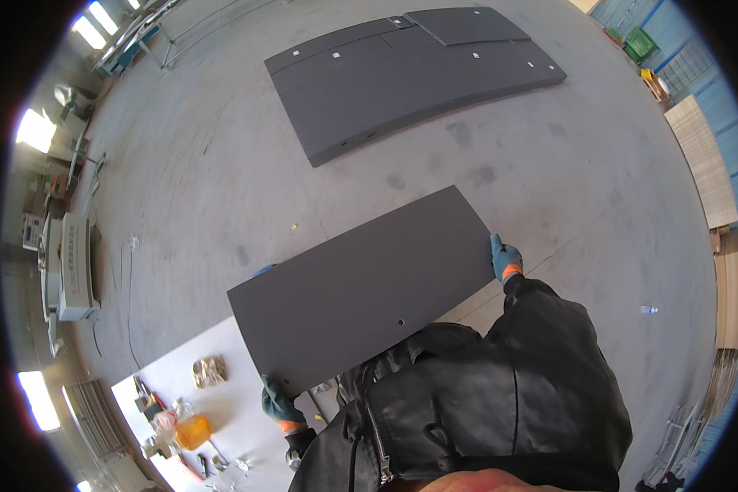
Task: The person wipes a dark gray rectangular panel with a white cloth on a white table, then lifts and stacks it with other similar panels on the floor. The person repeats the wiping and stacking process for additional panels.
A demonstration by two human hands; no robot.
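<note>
Overhead, one flat dark grey rectangular panel [367, 289] was held level above the pale grey concrete floor [221, 164], gripped by two gloved hands at opposite ends. The left hand [280, 404], in a teal glove with an orange cuff, was clamped on the panel's near left corner, fingers curled over the edge beside one small drilled hole. The right hand [505, 257], in a matching glove, was closed on the panel's far right edge, its thumb on top. A second small hole [401, 322] showed near the panel's near long edge. Both black jacket sleeves [500, 394] ran in under that edge.

Beyond the panel's far long edge, well apart from it, one stack of large dark grey boards [410, 74] lay on the floor, with one smaller board resting on top and several small white tags on it. Below the panel's left end stood one white worktable [221, 410], bearing one orange translucent container [192, 430] and a scatter of small tools too small to count. Off the panel's right end, far away, pale wooden sheets [701, 160] lay stacked.
</note>
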